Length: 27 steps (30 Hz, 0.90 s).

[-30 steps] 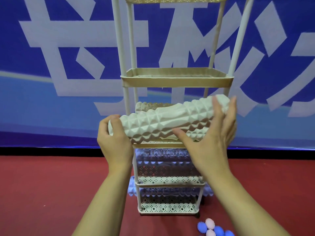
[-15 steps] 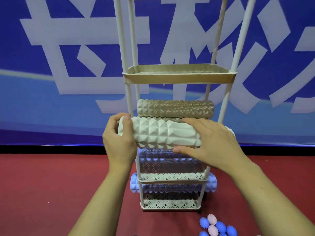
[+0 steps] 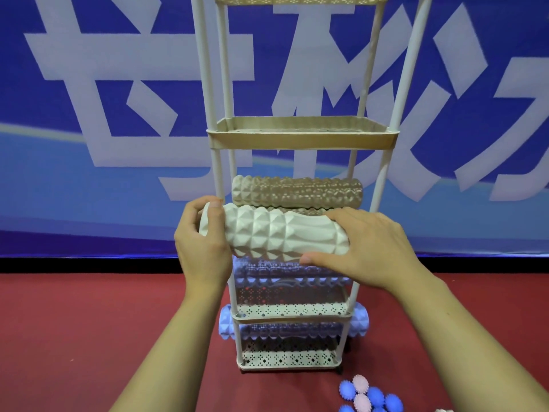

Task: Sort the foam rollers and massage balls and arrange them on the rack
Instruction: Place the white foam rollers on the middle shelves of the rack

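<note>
Cream foam, ridged in pyramids, is filling the middle of the view: the white roller (image 3: 276, 233) is lying level across the front of the rack (image 3: 303, 135), at the tier where a tan roller (image 3: 297, 191) is already resting behind it. A second ago it was tilted, its right end raised in front of the posts; it has since come down and gone flat, just in front of the tan one. The left hand (image 3: 202, 245) is curling round the roller's left end, thumb over the top, as before. The right hand (image 3: 368, 248) has changed from a raised, open-fingered hold at the far end to lying over the right end, fingers on top and thumb pressed beneath.

Below, two blue rollers (image 3: 359, 322) are lying on the lower perforated tiers, their ends sticking out past the posts. The shelf above is showing only its beige rim. The rack is standing on a red floor (image 3: 89, 337), with a cluster of blue and pink spiky balls (image 3: 368, 395) lying near its right foot. Behind, a blue banner (image 3: 89, 84) with large pale characters is covering the wall.
</note>
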Motion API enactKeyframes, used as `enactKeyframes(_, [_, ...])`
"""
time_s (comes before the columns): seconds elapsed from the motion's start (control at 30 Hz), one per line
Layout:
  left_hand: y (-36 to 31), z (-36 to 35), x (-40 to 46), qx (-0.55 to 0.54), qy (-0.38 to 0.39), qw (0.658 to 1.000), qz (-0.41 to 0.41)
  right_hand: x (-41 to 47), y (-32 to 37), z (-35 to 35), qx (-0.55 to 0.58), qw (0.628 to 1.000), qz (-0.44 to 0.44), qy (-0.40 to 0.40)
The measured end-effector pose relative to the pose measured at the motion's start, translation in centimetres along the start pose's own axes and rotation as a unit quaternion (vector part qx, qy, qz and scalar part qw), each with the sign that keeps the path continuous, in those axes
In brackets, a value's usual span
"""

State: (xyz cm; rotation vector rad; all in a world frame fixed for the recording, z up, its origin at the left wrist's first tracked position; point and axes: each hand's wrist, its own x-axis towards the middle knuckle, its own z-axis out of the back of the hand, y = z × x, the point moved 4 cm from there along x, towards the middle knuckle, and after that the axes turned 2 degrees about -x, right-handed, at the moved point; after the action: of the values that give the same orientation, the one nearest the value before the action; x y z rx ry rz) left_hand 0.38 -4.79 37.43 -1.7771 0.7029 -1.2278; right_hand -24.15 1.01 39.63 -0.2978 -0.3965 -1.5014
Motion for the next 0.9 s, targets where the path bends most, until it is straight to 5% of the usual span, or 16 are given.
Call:
enactKeyframes(0.63, [-5.9,-1.2,0.5,-0.032,0.05,0.995,-0.075,10.1,-0.1,12.0,-0.189,0.971,0.038,-0.14])
enactKeyframes(0.9, [-5.4,-1.0,1.7,-0.025,0.047,0.996,-0.072,12.5,-1.1,12.8,-0.168,0.968,0.036,-0.184])
